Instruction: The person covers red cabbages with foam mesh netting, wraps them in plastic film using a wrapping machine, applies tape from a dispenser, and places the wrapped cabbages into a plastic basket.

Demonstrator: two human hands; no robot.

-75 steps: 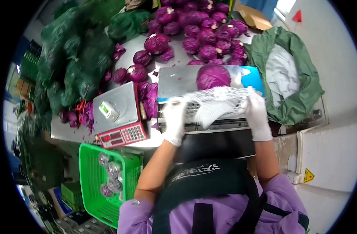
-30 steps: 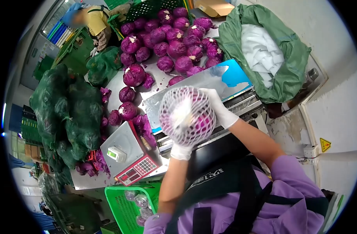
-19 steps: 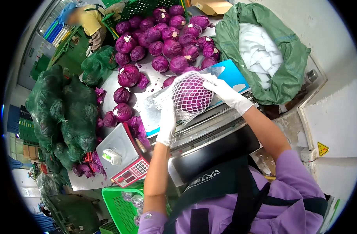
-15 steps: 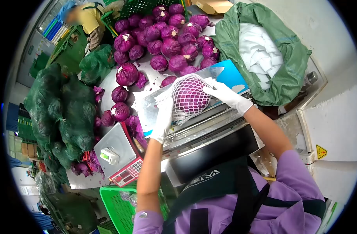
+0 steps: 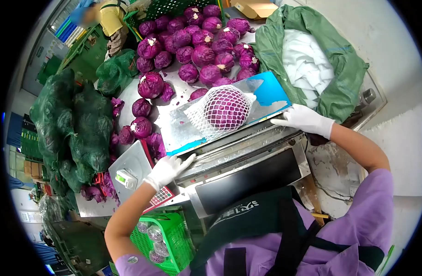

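A purple cabbage in a white foam net sleeve rests on the metal plate with blue edges. My left hand, in a white glove, is at the left end of the clear film roll, fingers spread and holding nothing. My gloved right hand is at the roll's right end, with its fingertips at the film's edge. The fingers reach out apart from the thumb, with nothing visible between them. Neither hand touches the cabbage.
Loose purple cabbages lie behind the plate. Left are a red-edged scale and green net sacks. A green bag holds white sleeves. Below is a green basket. A co-worker stands at the upper left.
Both hands have let go of the netted cabbage, which now sits on the plate. My left hand has moved down and left, my right hand to the right, both to the film roll.
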